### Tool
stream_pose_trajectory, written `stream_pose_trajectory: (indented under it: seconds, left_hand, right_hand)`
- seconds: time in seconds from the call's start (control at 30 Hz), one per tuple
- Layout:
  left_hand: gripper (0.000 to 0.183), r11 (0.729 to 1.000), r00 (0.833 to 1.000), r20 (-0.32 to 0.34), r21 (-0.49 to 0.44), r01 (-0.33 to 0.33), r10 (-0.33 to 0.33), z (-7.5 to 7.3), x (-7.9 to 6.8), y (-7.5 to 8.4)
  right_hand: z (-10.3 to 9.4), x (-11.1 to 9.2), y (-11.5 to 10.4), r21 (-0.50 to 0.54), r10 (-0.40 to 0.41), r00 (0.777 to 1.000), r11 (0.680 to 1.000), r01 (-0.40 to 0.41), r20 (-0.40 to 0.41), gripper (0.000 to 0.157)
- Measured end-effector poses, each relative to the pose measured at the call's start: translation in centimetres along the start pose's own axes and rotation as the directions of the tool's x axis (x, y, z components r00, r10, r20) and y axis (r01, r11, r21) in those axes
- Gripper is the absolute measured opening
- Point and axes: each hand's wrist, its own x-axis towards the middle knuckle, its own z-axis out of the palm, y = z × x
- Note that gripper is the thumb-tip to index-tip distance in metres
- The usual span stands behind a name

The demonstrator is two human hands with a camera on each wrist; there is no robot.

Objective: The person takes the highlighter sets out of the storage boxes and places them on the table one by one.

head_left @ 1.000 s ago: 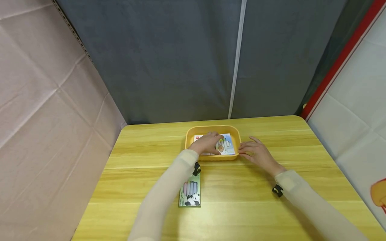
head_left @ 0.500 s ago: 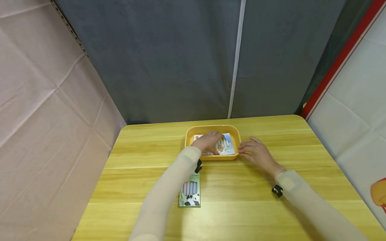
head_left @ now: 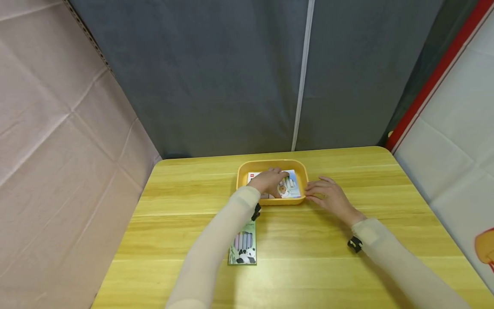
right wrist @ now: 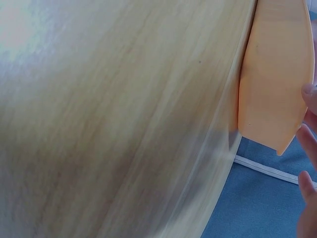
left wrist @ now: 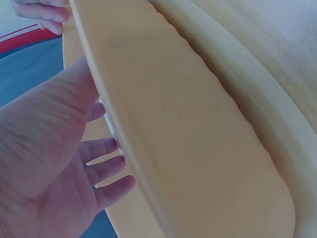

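Observation:
In the head view a yellow tray (head_left: 272, 202) stands near the far edge of the table. Inside lies a flat white and blue box (head_left: 292, 189), printed with pale coloured sticks and a small bear. My left hand (head_left: 266, 181) reaches in over that box, thumb towards the near edge, fingers spread towards the far one. The left wrist view has the tray wall (left wrist: 183, 109) in front, with the fingertips of my left hand (left wrist: 54, 148) just behind the rim. At the tray's right end my right hand (head_left: 329, 197) touches the rim, its fingers fairly straight.
A green flat box (head_left: 244, 246) with a panda and coloured sticks lies on the wooden table (head_left: 301, 257), partly under my left forearm. Behind the table hangs a dark grey curtain (head_left: 231, 86). Pale cloth (head_left: 58, 150) covers the left side.
My left hand and wrist have shifted slightly to the right over the box in the tray. The tray, both boxes and my right hand stay where they were.

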Motion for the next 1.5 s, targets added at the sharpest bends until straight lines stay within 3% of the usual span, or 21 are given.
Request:
stream_pose_trajectory:
  seconds: [0.27, 0.57, 0.87, 1.5]
  left_hand:
    - [0.088, 1.000, 1.000, 0.027, -0.007, 0.007, -0.007, -0.2, 0.1, 0.1]
    - [0.090, 1.000, 1.000, 0.006, -0.003, -0.009, 0.009, 0.0, 0.4, 0.1]
    - [0.090, 1.000, 1.000, 0.011, 0.001, -0.013, 0.013, 0.1, 0.3, 0.0]
    - [0.087, 0.996, 0.999, -0.032, -0.091, -0.017, 0.015, 0.2, 0.0, -0.9]
  right_hand:
    - [0.0, -0.2, 0.1, -0.015, 0.003, 1.000, 1.000, -0.003, 0.003, 0.026]
    - [-0.1, -0.4, 0.0, -0.004, 0.044, 0.999, 0.999, -0.044, 0.025, 0.026]
    - [0.2, -0.3, -0.1, 0.028, 0.029, 1.000, 0.999, -0.029, -0.002, 0.027]
    - [0.6, -0.3, -0.3, 0.032, 0.049, 0.999, 0.998, -0.049, -0.008, 0.024]
